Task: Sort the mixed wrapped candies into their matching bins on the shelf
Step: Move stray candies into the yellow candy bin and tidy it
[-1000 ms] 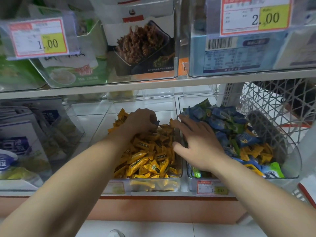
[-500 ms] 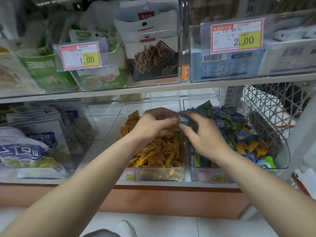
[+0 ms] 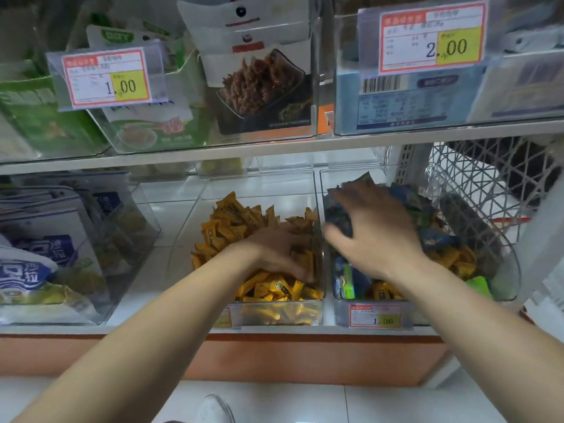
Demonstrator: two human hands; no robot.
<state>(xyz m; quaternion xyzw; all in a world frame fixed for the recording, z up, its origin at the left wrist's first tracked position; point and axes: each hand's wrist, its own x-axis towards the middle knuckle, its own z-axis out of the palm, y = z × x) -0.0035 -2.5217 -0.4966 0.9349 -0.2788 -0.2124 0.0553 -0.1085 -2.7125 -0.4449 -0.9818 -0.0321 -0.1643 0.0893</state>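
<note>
My left hand [image 3: 274, 251] sits fingers-down among yellow candies [image 3: 232, 221] in the middle bin [image 3: 186, 230]; I cannot tell its grip. My right hand [image 3: 377, 233] lies spread on blue candies [image 3: 436, 241] in the right bin [image 3: 508, 270].

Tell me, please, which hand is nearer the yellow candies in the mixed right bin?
The right hand: it is in the mixed bin, just left of the yellow candies. The left hand is in the neighbouring bin, farther left.

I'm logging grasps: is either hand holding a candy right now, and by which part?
The right hand lies spread over the blue candies, holding nothing. For the left hand, cannot tell: its fingers curl down into the yellow candies.
</note>
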